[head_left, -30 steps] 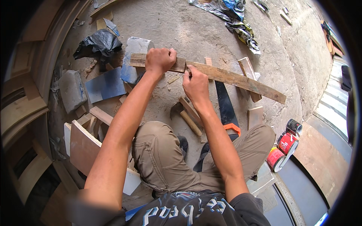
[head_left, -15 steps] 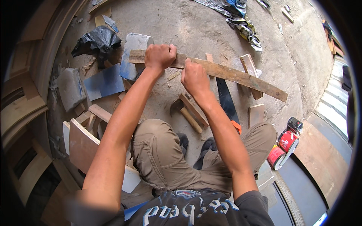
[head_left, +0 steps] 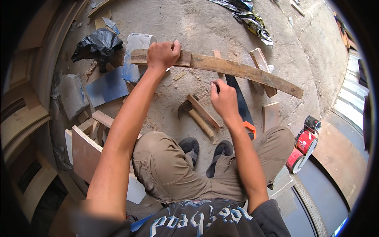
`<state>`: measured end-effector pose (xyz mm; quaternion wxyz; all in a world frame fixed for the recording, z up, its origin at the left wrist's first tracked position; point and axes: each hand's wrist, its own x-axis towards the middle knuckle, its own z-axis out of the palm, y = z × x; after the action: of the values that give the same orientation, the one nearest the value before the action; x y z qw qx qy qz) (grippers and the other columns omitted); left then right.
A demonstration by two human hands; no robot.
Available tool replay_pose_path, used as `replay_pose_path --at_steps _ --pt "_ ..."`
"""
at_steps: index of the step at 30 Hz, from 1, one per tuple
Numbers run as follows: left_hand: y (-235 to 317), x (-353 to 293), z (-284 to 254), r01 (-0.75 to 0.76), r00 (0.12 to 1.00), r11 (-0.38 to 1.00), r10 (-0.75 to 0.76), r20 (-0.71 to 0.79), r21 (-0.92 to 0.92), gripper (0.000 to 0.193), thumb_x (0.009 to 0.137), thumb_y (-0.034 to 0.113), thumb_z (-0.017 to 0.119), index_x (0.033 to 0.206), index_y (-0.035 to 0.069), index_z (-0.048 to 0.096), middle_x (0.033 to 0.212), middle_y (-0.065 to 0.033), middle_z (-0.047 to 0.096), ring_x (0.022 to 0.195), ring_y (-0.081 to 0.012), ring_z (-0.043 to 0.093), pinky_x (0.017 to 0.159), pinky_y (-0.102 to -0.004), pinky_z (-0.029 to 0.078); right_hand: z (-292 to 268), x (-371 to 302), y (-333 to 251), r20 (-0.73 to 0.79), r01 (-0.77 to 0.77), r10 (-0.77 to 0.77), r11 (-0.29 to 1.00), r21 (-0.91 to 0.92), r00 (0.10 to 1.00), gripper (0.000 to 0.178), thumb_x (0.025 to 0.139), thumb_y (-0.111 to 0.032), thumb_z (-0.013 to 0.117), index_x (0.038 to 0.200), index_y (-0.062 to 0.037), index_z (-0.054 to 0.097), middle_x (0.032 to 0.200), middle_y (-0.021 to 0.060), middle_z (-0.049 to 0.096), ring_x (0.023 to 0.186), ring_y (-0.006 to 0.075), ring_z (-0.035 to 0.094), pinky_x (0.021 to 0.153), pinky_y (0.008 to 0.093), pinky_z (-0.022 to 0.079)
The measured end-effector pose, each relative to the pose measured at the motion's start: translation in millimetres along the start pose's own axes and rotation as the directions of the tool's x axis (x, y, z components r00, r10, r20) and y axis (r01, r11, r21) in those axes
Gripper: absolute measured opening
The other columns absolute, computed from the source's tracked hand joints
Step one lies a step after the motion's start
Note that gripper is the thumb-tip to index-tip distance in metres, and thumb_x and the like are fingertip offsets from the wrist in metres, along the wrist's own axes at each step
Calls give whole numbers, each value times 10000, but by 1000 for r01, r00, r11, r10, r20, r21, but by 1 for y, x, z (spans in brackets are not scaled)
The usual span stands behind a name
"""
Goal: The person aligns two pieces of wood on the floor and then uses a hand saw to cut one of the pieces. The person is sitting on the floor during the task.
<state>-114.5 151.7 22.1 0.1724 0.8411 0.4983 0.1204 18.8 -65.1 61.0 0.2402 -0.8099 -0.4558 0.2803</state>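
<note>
A long, worn wooden plank [head_left: 241,70] lies across in front of me. At its left part is a shorter, darker piece of wood [head_left: 138,57], ending at a straight seam; whether it lies on top or butts against the plank I cannot tell. My left hand [head_left: 162,54] is closed over this piece, near the grey block under its left end. My right hand [head_left: 225,98] is off the wood, below the plank, its fingers pinched around a thin pointed thing [head_left: 208,82] too small to name. The handsaw [head_left: 241,104], dark-bladed and orange-handled, lies partly under the plank.
Between my feet and the plank lie a hammer [head_left: 201,123] and a short wood strip [head_left: 203,111]. A blue-stained block [head_left: 136,43] and a wood offcut [head_left: 260,63] sit under the plank. Red cans [head_left: 306,142] stand right; a black plastic bag [head_left: 98,43] lies left.
My right hand has left the plank at the seam and moved right and toward me, uncovering the thin thing in its fingers. The left hand keeps its grip on the wood.
</note>
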Motion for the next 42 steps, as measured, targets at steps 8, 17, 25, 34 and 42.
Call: replay_pose_path --at_steps 8,17,25,34,42 --pt "-2 3 3 85 994 996 -86 65 13 464 896 425 458 802 75 748 778 -226 683 762 -435 669 735 -499 530 13 29 -9 175 135 -69 906 -401 982 361 871 -326 683 803 28 686 786 261 679 755 419 688 649 499 556" --pt "-9 6 9 34 999 999 -35 36 9 549 947 523 424 861 76 731 897 -231 698 896 -440 654 805 -505 502 6 88 46 20 456 -719 420 -785 695 628 822 -469 736 1212 -31 514 1089 188 631 1060 346 622 869 453 484" --pt "-10 12 -43 121 972 993 -121 -201 -10 583 971 505 372 1002 66 754 1083 -261 684 1063 -456 635 965 -509 474 -16 76 61 145 416 -432 639 -647 890 585 804 -417 769 1239 -114 521 1040 165 636 1036 356 629 844 470 480" --pt "-20 -21 -57 90 963 996 -91 -255 -13 540 980 466 379 944 85 760 971 -261 698 980 -461 656 924 -514 498 -40 68 50 85 369 -406 699 -612 910 614 807 -420 771 1294 -153 510 1056 160 638 1039 347 638 858 472 498" --pt "-20 -30 -45 -105 993 994 104 49 14 522 991 407 420 786 37 725 753 -223 693 695 -379 684 732 -474 557 -23 76 63 126 395 -434 613 -685 892 713 802 -378 767 1390 -150 434 1071 158 621 1043 350 619 846 475 492"
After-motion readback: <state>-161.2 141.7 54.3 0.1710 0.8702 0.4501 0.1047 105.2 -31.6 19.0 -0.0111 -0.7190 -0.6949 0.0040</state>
